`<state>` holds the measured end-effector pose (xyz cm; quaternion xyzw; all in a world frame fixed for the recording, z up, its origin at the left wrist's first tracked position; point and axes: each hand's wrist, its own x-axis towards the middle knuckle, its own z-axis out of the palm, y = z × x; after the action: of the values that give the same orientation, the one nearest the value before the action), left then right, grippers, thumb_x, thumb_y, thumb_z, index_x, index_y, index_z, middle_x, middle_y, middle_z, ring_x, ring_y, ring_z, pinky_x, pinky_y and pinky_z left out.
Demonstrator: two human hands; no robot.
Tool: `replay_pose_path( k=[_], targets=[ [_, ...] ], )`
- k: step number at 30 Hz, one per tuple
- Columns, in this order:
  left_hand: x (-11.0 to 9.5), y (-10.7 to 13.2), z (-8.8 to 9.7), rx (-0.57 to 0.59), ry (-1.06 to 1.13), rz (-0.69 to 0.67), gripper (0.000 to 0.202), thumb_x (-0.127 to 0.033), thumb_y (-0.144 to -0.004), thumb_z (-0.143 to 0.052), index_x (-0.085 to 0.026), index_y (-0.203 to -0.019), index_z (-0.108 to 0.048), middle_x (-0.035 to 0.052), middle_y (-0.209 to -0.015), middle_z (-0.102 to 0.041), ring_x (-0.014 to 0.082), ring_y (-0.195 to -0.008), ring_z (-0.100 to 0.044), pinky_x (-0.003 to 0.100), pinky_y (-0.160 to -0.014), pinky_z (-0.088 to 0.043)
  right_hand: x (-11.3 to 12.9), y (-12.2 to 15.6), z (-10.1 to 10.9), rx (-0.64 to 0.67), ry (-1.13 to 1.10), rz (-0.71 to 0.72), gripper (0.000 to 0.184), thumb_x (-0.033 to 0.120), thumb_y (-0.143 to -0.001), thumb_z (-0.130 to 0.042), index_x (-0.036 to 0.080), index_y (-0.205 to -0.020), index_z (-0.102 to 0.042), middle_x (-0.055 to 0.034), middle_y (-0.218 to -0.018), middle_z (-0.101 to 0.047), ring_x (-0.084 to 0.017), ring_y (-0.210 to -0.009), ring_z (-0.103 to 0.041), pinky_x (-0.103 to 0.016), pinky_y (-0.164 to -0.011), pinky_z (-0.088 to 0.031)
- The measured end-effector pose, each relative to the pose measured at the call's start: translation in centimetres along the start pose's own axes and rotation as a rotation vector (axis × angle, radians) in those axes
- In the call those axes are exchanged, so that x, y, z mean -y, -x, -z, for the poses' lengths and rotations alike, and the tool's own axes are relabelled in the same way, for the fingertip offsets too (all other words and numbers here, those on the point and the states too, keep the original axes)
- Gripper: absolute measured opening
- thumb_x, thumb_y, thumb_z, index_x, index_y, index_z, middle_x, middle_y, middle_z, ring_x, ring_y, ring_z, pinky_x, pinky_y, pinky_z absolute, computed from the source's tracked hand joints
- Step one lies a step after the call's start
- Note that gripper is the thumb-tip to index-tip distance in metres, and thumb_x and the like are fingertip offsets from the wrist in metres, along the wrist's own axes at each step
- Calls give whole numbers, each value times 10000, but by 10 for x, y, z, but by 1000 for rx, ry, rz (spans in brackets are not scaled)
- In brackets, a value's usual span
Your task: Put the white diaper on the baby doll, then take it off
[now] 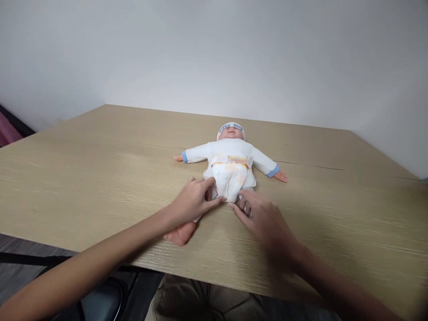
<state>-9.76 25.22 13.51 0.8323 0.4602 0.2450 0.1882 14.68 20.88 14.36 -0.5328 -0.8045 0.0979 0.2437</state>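
Note:
A baby doll (230, 147) in a white top with blue cuffs and a lettered cap lies on its back, arms spread. Around its hips is a white diaper (230, 176) with an orange-trimmed band at the waist. My left hand (197, 196) pinches the diaper's edge at the left of the crotch, thumb and fingers closed on it. On the other side my right hand (259, 209) grips the diaper's right edge between thumb and fingers. One doll foot (180, 234) shows below my left wrist; the other leg is mostly hidden behind my right hand.
The doll lies on a light wooden table (100, 187) with a seam running across it. A pale wall (214, 58) stands behind. Below the near edge are a chair (100, 301) and my trousers (200, 301). Pink and black fabric (10, 127) shows at far left.

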Motion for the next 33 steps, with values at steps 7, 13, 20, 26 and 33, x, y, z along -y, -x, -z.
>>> replay_pose_path(
  k=[7, 13, 20, 26, 33],
  targets=[
    [5, 1, -6, -67, 94, -123, 293, -429, -1058, -700, -227, -852, -648, 37, -938, -714, 245, -928, -639, 399, -891, -443, 4, 5, -12, -74, 18, 8, 62, 294, -1056, -642, 241, -1048, -674, -72, -1152, -730, -234, -855, -713, -346, -684, -474],
    [3, 5, -4, -134, 182, -125, 184, -387, -1058, -697, -229, -962, -703, 102, -1325, -712, 296, -1196, -669, 445, -1040, -503, 6, 6, -12, -80, -40, 47, 119, 278, -1050, -637, 240, -1161, -655, -110, -1329, -726, -290, -1037, -728, -381, -807, -530],
    [2, 0, -3, -89, 212, -149, 219, -363, -1051, -676, -230, -892, -606, 57, -1047, -724, 261, -1010, -651, 399, -916, -478, 7, 2, -11, -45, -43, -21, 116, 348, -1033, -665, 243, -1056, -620, -70, -1010, -763, -252, -794, -671, -354, -699, -437],
    [9, -3, -6, -88, 228, -91, 183, -353, -989, -711, -238, -918, -588, 9, -898, -678, 233, -877, -587, 383, -857, -414, 7, -2, -13, -88, -125, -170, 244, 414, -993, -688, 249, -1155, -610, 6, -760, -671, -217, -606, -591, -324, -604, -348],
    [16, -1, -11, -126, 462, 26, 249, -348, -931, -773, -243, -957, -549, 0, -892, -630, 200, -816, -542, 339, -753, -410, 1, -5, -10, -168, -332, -256, 311, 416, -951, -721, 255, -1157, -553, -8, -903, -771, -182, -594, -594, -333, -632, -404]
  ],
)
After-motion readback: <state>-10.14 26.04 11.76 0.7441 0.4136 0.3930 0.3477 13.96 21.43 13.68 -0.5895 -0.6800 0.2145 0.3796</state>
